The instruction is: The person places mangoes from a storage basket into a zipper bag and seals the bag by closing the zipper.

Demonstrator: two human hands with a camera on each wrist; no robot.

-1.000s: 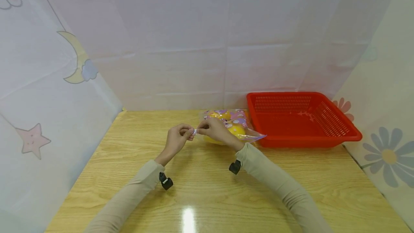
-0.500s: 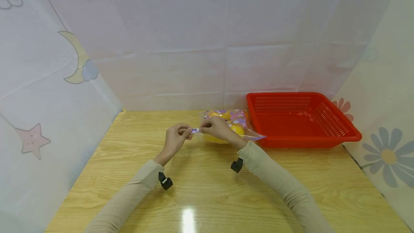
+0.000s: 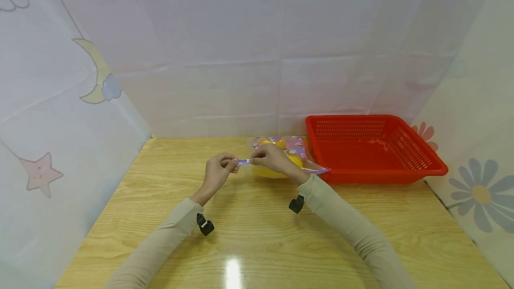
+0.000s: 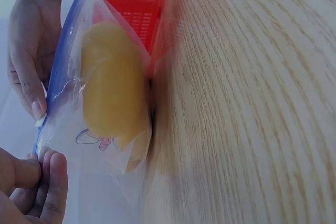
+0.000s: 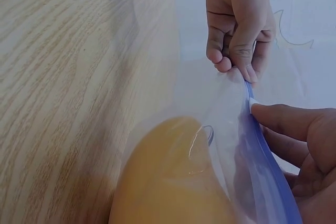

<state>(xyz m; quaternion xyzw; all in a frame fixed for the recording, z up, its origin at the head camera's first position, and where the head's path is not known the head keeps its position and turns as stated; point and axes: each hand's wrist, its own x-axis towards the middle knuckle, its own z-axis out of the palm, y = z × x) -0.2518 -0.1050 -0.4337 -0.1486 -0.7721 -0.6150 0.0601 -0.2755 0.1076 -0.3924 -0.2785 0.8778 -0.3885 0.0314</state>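
A clear zip bag (image 4: 68,98) with a blue-purple zip edge stands at the back of the table, printed with pink and purple figures. Inside it are rounded yellow objects (image 4: 113,80) whose kind I cannot tell. My left hand (image 3: 217,171) pinches the left end of the zip edge between thumb and fingers. Just to its right, my right hand (image 3: 271,158) pinches the small white zip slider (image 4: 40,121) on that edge. In the head view the right hand covers part of the bag.
A red plastic basket (image 3: 377,175) with slotted walls stands to the right of the bag. Wood-grained table (image 3: 249,235) lies under the arms. Printed cloth (image 3: 217,79) hangs behind and at both sides. Black cameras sit at each wrist.
My right hand has slid a little to the right along the zip edge with the slider, widening the gap between the hands. The left hand has shifted slightly left and still pinches the bag's end.
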